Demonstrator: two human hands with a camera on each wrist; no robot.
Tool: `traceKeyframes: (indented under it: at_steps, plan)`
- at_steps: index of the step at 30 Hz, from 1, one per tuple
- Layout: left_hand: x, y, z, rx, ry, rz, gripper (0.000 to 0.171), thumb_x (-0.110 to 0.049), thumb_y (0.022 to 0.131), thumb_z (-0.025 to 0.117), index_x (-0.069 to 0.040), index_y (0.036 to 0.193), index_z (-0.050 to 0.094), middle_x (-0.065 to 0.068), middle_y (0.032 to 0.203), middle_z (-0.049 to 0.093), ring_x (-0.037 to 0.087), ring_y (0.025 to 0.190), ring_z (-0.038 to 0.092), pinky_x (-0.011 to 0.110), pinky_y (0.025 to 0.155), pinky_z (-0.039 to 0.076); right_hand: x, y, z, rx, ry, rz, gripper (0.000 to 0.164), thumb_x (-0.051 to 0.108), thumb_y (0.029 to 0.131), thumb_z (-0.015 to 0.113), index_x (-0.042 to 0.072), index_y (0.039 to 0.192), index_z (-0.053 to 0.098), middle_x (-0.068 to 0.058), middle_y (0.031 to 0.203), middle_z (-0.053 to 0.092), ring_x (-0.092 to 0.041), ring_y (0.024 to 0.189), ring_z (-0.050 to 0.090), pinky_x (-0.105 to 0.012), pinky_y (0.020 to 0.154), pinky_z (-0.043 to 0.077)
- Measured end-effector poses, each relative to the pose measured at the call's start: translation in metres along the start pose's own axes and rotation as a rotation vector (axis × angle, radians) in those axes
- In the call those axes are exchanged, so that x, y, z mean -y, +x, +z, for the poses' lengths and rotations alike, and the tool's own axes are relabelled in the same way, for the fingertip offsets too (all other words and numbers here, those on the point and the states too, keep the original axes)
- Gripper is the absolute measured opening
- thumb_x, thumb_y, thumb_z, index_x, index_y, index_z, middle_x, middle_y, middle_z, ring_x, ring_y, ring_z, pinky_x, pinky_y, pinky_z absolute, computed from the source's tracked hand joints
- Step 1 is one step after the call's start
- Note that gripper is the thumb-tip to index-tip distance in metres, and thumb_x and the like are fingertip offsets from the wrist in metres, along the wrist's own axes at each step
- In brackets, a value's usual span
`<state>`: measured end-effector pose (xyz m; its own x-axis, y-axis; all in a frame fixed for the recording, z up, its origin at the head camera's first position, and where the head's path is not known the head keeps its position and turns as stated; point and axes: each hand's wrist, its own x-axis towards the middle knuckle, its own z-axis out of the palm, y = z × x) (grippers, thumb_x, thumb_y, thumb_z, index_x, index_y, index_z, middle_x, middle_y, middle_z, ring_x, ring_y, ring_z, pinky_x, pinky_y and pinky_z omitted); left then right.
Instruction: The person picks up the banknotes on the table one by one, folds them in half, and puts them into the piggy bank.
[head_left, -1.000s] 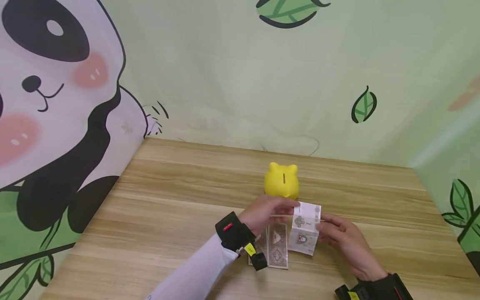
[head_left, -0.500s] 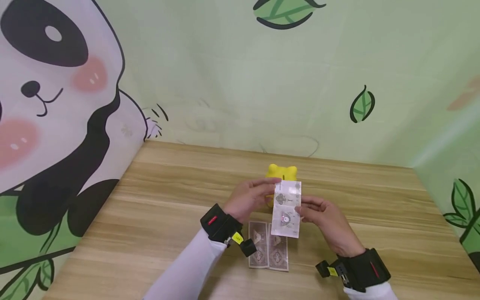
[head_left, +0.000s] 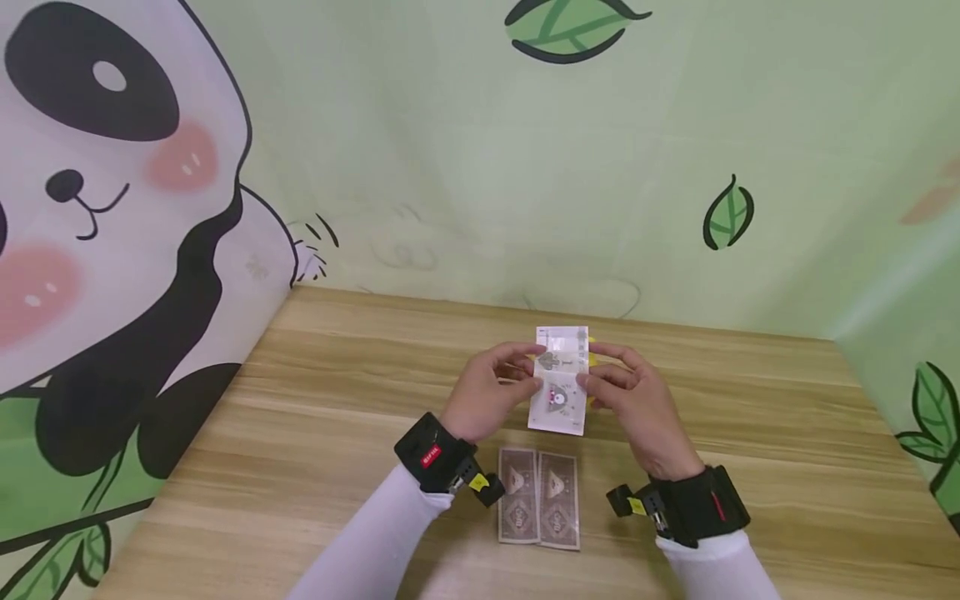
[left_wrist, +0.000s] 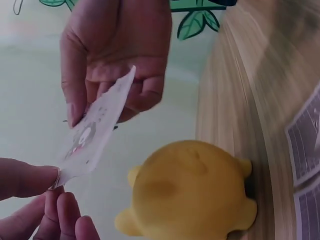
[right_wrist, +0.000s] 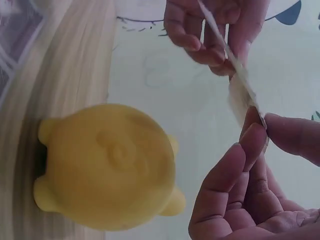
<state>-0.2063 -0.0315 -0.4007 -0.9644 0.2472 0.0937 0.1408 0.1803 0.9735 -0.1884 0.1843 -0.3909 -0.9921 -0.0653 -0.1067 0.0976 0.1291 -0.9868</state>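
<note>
A pale banknote [head_left: 557, 404] with a crease across its middle is held up between both hands. My left hand [head_left: 483, 393] pinches its left edge between thumb and fingers, and my right hand [head_left: 639, 408] pinches the right edge the same way. In the left wrist view the banknote [left_wrist: 95, 130] slants between the two hands, above a yellow piggy bank [left_wrist: 190, 192]. From the head view the note hides nearly all of that piggy bank; the right wrist view has the piggy bank [right_wrist: 110, 167] standing on its feet, apart from the fingers.
Two brownish banknotes, one on the left [head_left: 518, 500] and one on the right [head_left: 559, 504], lie side by side on the wooden table [head_left: 360, 350], nearer the person. A green printed backdrop [head_left: 420, 167] with a panda [head_left: 112, 250] rises behind and beside the table.
Both hands have lifted the banknote and carried it away from the person, slightly left, in front of the piggy bank. Its sharp fold has flattened out. The two notes on the table lie uncovered.
</note>
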Motion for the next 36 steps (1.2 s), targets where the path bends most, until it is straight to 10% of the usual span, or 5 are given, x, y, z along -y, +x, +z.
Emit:
traceKeyframes:
  at_steps: [13,20,29,36]
  plan:
    - [0.0015,0.001,-0.0025,-0.04,0.168,0.098,0.016,-0.01,0.095,0.074,-0.01,0.11,0.081,0.006,0.103,0.074,0.018,0.094,0.068,0.031,0.083,0.059,0.0007,0.0,0.0038,-0.025,-0.126,-0.085,0.044,0.005,0.095,0.071,0.005,0.139,0.064,-0.004,0.107,0.07,-0.012,0.095,0.063,-0.019,0.079,0.056]
    - [0.0009,-0.0003,-0.0021,-0.03,0.122,0.091,0.013,-0.015,0.096,0.074,-0.012,0.106,0.081,0.003,0.112,0.07,0.019,0.105,0.063,0.034,0.085,0.059,0.0005,-0.002,0.005,-0.071,-0.217,-0.092,0.025,0.017,0.096,0.074,0.006,0.118,0.074,-0.008,0.118,0.064,-0.021,0.107,0.057,-0.025,0.081,0.051]
    - [-0.0012,-0.0008,-0.0003,0.007,-0.03,0.034,0.018,-0.013,0.101,0.066,-0.008,0.116,0.075,0.01,0.105,0.075,0.017,0.079,0.067,0.046,0.08,0.062,0.0036,-0.0065,0.0041,-0.036,-0.179,-0.06,0.027,0.017,0.098,0.071,0.0,0.119,0.069,-0.004,0.104,0.069,-0.014,0.095,0.061,-0.023,0.078,0.052]
    - [0.0025,0.0012,0.0014,0.083,-0.054,-0.012,0.025,-0.013,0.1,0.066,-0.002,0.123,0.069,0.018,0.103,0.075,0.016,0.079,0.07,0.032,0.073,0.061,0.0044,-0.0086,0.0001,-0.088,-0.114,-0.065,0.027,0.013,0.098,0.07,-0.002,0.12,0.068,0.002,0.097,0.068,-0.011,0.09,0.062,-0.021,0.076,0.054]
